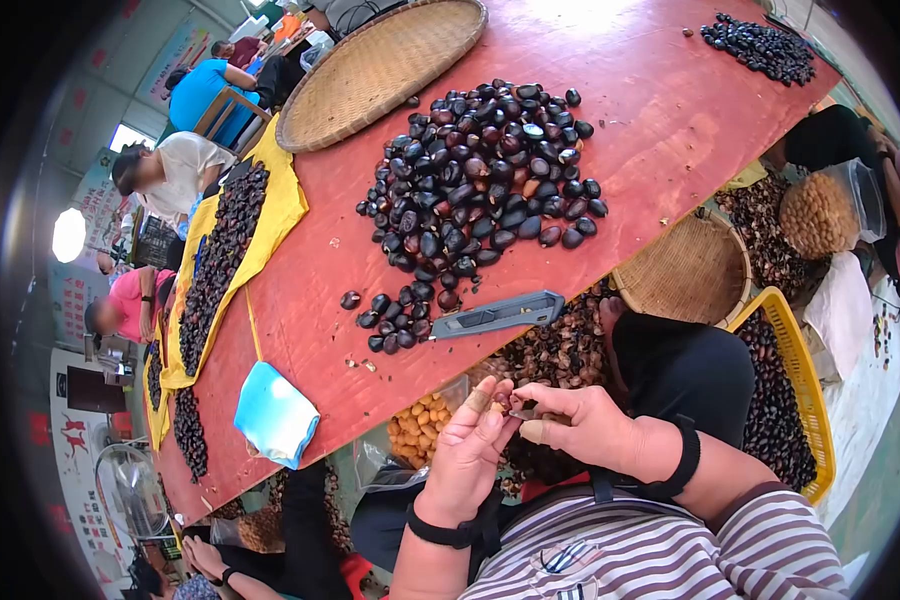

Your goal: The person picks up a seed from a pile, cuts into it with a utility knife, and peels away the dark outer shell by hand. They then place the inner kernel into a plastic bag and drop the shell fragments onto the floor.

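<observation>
My left hand [460, 445] is closed in a pinch on a small, partly peeled nut [503, 404], dark red-brown with a pale patch. My right hand [595, 432] meets it from the other side, thumb and finger pressed together on the same nut. Tape or finger covers wrap some of the fingertips. Just beyond, on the red table [300, 330], lies a grey utility knife [500, 315] beside a small cluster of dark glossy nuts [395, 322]. Below my left hand is a clear bag of yellow peeled kernels [420, 428].
A large nut heap [480, 180] and a flat woven tray [380, 70] occupy the table. Nearby are a blue-white cloth pad [275, 415], nuts on yellow cloth [225, 250], a round basket [685, 268], a yellow crate [808, 390] and shells [560, 345]. Other people sit around the table.
</observation>
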{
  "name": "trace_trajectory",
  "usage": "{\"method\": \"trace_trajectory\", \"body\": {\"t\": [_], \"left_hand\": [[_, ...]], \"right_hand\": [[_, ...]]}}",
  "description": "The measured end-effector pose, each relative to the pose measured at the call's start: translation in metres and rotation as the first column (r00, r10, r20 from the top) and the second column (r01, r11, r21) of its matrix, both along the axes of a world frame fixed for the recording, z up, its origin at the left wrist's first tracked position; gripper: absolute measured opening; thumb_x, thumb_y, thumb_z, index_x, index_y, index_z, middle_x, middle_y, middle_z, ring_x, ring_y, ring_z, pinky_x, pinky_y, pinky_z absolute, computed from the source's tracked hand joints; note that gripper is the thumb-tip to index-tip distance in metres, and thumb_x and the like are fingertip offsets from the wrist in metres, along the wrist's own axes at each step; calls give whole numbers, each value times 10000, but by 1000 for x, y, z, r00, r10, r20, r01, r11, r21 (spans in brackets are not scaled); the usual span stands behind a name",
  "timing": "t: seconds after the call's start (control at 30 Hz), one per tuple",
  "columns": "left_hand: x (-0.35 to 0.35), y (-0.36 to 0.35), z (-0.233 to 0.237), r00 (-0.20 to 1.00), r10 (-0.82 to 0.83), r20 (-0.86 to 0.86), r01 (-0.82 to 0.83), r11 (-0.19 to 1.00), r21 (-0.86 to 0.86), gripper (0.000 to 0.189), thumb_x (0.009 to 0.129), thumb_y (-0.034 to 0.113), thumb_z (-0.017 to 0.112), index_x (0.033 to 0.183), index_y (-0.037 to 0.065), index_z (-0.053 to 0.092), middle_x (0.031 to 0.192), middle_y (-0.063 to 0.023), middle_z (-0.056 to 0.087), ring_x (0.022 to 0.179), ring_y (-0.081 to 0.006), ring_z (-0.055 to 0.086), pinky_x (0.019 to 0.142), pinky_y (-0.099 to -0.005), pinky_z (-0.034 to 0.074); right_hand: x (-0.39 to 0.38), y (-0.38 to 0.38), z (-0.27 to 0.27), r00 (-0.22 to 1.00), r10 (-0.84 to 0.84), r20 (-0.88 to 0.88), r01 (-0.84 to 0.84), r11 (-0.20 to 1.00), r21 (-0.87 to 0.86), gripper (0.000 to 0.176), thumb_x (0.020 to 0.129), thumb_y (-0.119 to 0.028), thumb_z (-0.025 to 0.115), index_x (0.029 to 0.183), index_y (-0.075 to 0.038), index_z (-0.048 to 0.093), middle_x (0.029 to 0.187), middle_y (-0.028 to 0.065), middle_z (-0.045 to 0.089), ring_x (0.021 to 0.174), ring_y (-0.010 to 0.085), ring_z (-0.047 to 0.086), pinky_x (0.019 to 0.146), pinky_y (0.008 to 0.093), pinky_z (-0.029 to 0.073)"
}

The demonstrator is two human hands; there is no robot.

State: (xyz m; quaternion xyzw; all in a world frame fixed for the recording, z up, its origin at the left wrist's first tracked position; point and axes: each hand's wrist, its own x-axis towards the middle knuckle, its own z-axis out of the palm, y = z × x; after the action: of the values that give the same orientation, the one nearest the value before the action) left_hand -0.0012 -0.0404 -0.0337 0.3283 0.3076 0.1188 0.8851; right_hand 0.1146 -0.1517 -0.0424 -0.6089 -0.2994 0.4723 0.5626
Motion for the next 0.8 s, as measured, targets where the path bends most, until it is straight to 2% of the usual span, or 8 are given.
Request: {"method": "trace_trajectory", "body": {"t": [0.1,0.2,0.3,0.4,0.5,0.6,0.7,0.8], "left_hand": [[-1,1,-4,999,-49,-1,49,998,31,321,813,64,490,1130,58,443,1110,-59,475,1006,-146,464,891,-288,357],[-2,-1,-6,999,-45,11,45,998,37,331,807,100,508,1129,72,438,1080,-49,493,989,-158,476,879,-291,357],[-5,0,-10,998,-64,5,64,998,18,321,807,104,511,1119,81,444,1067,-38,500,980,-148,478,872,-293,357],[-3,-2,-11,997,-70,-13,70,997,45,308,809,115,511,1110,88,447,1057,-31,503,975,-139,478,871,-292,352],[-2,-4,-13,997,-79,-21,80,992,95,304,817,126,502,1112,85,439,1055,-29,502,976,-132,476,877,-288,344],[1,-8,-13,995,-76,-60,84,987,138,306,830,125,480,1125,69,420,1057,-27,495,976,-125,472,881,-283,340],[4,-10,-13,993,-81,-83,93,982,165,305,843,114,451,1137,49,399,1061,-29,485,974,-120,469,880,-278,341],[7,-10,-16,994,-84,-71,95,978,185,302,852,101,427,1144,35,383,1065,-37,476,971,-116,468,876,-271,347]], "right_hand": [[-1,2,2,999,-16,28,14,999,42,379,746,-104,575,1114,-102,484,702,32,550,571,59,442,553,207,406],[2,3,7,987,47,-157,-47,999,2,413,751,-95,565,1150,-114,461,751,29,571,587,59,454,573,208,417],[2,3,4,991,37,-127,-33,999,36,379,756,-100,559,1127,-115,483,775,55,590,613,65,488,592,217,429],[-4,3,-15,994,-55,89,42,990,137,336,763,-122,555,1096,-115,509,780,95,598,652,104,551,605,235,442],[-4,5,-20,978,-95,187,59,980,188,313,767,-142,552,1078,-121,523,797,134,593,687,164,588,610,256,452],[-2,5,-16,986,-87,143,64,985,161,285,768,-147,546,1051,-114,532,791,135,590,695,225,591,607,277,457],[-4,9,-30,957,-156,246,106,973,206,246,767,-149,543,1008,-100,541,776,134,584,696,249,583,597,289,456],[-5,11,-33,951,-174,256,132,976,175,219,764,-152,544,975,-92,542,786,138,577,716,274,573,595,299,455]]}}
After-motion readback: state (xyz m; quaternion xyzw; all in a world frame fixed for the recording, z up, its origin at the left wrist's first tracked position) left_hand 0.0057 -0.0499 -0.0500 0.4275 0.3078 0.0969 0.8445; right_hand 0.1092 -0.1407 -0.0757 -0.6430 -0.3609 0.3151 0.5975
